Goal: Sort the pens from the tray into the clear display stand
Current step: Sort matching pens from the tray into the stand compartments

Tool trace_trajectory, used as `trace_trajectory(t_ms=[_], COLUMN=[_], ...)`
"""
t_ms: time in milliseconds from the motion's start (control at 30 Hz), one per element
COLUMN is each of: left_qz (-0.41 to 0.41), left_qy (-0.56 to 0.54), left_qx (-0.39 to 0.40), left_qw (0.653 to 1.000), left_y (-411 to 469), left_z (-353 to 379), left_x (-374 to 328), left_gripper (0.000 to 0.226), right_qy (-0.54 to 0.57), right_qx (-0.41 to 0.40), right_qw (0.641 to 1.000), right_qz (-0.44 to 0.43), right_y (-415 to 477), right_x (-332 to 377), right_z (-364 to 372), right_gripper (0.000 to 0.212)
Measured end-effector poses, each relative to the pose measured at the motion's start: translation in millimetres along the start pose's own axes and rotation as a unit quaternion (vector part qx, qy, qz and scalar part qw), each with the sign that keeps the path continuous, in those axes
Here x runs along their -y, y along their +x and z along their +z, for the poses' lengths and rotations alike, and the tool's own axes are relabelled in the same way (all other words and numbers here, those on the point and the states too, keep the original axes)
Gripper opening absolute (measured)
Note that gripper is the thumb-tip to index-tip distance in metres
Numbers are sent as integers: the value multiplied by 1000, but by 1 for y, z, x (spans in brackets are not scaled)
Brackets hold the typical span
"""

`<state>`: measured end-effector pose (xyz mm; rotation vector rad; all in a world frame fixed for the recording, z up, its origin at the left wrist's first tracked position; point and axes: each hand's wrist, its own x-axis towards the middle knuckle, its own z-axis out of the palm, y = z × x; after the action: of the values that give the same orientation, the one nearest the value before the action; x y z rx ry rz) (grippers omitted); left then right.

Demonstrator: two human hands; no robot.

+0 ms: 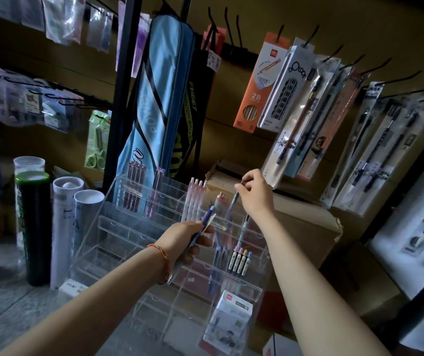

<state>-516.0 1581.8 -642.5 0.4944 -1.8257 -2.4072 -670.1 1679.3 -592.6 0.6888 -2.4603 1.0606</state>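
- The left hand (pixel 182 240) is curled round a purple-blue plastic pen (pixel 207 217), at 8 o'clock from the other hand; let it wait.
- The right hand (pixel 256 195) pinches the top of a thin grey pen (pixel 232 201); best hold it straight up and slide it into one slot.
- The clear plastic display stand (pixel 108 227) holds dark purple pens (pixel 134 188) at 11 o'clock, pink pens (pixel 195 196) at 12, a white box (pixel 235 308) at 5.

The shop around me was dim. A brown wall (pixel 222 104) carried black hooks (pixel 229 28) of packaged stationery, cardboard boxes (pixel 303 219) stood below, and tall tubes (pixel 64 227) stood on my left.
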Motion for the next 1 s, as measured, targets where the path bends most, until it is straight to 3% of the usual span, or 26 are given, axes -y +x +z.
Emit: trace_trajectory(t_ms=[300,367,433,500,633,733,833,933,1000], left_qz=[-3,0,10,17,14,10,4,59,147], left_qy=[-13,-16,-27,-44,-62,-44,-18,190,364], left_qx=[36,46,58,70,90,98,117,57,2], left_qw=[999,999,998,996,994,994,993,978,920], left_y=[1,3,4,5,5,7,4,6,14], left_z=[2,3,6,11,25,35,47,56,55], left_x=[2,2,1,-1,1,6,8,10,14], left_gripper=[42,43,42,41,42,42,41,40,33], right_qy=[-162,-63,79,195,311,390,384,393,384], right_qx=[74,162,293,349,297,294,258,187,69], right_qw=[983,985,952,914,896,863,876,886,907], right_qz=[-36,-11,34,68,111,128,139,161,159], right_y=[-3,-11,-30,-51,-71,-79,-88,-88,-86], right_x=[13,27,38,36,21,11,-7,-25,-38], right_z=[-18,-36,-51,-54,-44,-46,-50,-61,-74], right_gripper=[14,17,18,14,10,11,11,10,12])
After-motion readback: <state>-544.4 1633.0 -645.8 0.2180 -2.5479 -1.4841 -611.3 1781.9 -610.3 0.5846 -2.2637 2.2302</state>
